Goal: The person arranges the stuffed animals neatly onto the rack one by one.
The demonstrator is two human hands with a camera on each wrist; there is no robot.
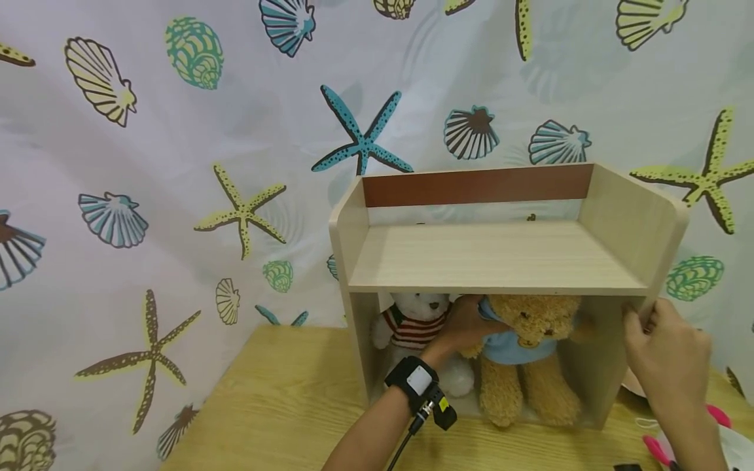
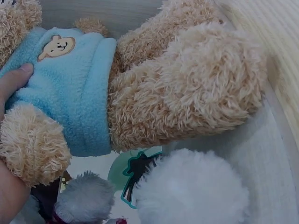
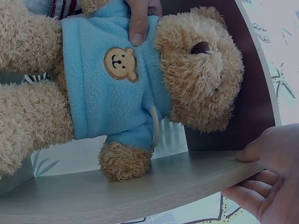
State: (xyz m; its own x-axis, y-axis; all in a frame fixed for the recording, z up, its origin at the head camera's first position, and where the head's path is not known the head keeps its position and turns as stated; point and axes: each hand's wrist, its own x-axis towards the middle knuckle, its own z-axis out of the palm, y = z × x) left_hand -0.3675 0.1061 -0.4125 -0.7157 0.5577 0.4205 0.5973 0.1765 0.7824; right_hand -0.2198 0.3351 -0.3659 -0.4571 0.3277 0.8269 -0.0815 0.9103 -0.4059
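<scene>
A tan teddy bear (image 1: 509,345) in a light blue shirt sits in the lower compartment of a pale wooden shelf (image 1: 501,255). My left hand (image 1: 468,325) holds it round the upper body. In the right wrist view, the left thumb (image 3: 138,29) presses on the blue shirt, while the fingers are mostly hidden behind the bear. Left of it in the same compartment sits a white plush bear (image 1: 415,327) in a striped top, partly covered by my left arm. At the shelf's right side panel, my right hand (image 1: 671,347) grips the front edge, thumb inside and fingers outside.
The shelf stands on a wooden table (image 1: 277,392) against a cloth (image 1: 177,144) printed with shells and starfish. Its upper level has side walls and a brown back rail (image 1: 477,186). Pink and white items (image 1: 721,418) lie at the right, by my right forearm.
</scene>
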